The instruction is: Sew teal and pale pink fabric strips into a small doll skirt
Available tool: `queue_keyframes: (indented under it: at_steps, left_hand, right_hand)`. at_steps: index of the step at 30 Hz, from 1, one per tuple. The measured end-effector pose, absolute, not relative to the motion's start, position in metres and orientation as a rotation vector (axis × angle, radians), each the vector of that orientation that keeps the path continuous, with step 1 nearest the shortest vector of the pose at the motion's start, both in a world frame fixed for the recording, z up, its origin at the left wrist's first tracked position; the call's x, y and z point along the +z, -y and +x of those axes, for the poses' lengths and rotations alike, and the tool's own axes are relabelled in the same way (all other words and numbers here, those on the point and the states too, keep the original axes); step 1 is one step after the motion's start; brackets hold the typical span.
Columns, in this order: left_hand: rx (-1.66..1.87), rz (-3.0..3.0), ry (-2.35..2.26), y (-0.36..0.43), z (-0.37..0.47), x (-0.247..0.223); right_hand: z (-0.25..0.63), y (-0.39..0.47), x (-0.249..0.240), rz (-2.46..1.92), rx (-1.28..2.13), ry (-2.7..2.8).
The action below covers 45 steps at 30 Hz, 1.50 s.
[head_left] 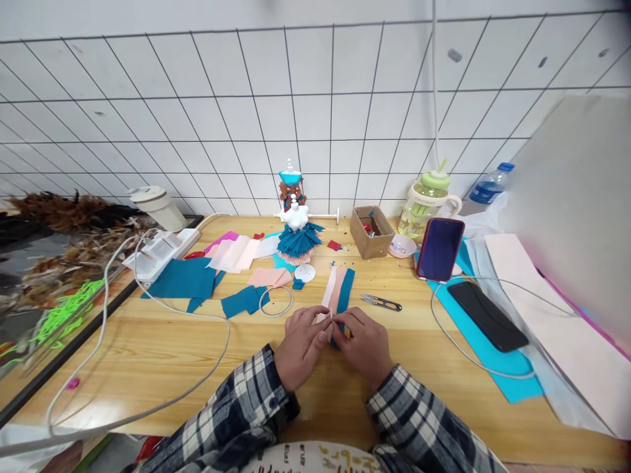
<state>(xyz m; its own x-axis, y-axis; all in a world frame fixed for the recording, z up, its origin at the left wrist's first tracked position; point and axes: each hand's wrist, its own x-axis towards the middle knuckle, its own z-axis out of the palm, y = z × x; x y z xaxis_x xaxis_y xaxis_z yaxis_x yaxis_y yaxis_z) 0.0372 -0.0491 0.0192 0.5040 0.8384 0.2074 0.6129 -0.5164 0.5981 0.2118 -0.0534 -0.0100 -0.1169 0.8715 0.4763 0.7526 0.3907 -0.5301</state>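
My left hand (302, 343) and my right hand (365, 343) meet at the middle of the table's near side. Both sets of fingertips pinch a small, thin white piece (331, 314); its exact kind is too small to tell. Under and beyond the fingers lie narrow layered strips, white, peach (338, 284) and teal (346, 289), their near ends partly covered by my hands. Just right of the strips rests a pair of thread snips (382, 302). Behind stands a small white doll-like figure (298, 217) with a pleated teal and peach skirt (300, 243).
A white ring (276, 301) and teal pieces (241, 301) lie to the left, near a looping cable (229, 341). Rightward are an upright phone (440, 248), a black phone (488, 315) and coloured sheets (513, 378). A cardboard box (371, 242) and drink jug (426, 203) stand behind.
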Motion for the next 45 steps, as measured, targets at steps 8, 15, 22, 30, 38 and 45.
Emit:
queue_keyframes:
  at_steps: [8, 15, 22, 30, 38, 45]
  left_hand:
    - [0.671, 2.376, -1.227, 0.047, 0.039, 0.016]
    - [0.658, 2.444, -1.373, 0.044, 0.039, 0.017]
    - [0.814, 2.384, -1.404, 0.037, 0.045, 0.011]
    - [0.786, 2.347, -1.327, 0.031, 0.049, 0.009]
    - [0.795, 2.312, -1.287, 0.033, 0.048, 0.005]
    - [0.824, 2.301, -1.268, 0.034, 0.052, 0.011]
  right_hand:
    - [0.210, 0.049, -0.012, -1.378, 0.650, 1.617]
    - [0.213, 0.050, -0.014, -1.301, 0.783, 1.675]
    - [0.214, 0.056, -0.015, -1.241, 0.694, 1.748]
    - [0.218, 0.057, -0.016, -1.256, 0.579, 1.809]
    - [0.221, 0.056, -0.018, -1.276, 0.500, 1.899]
    - [0.219, 0.061, -0.016, -1.299, 0.433, 1.865]
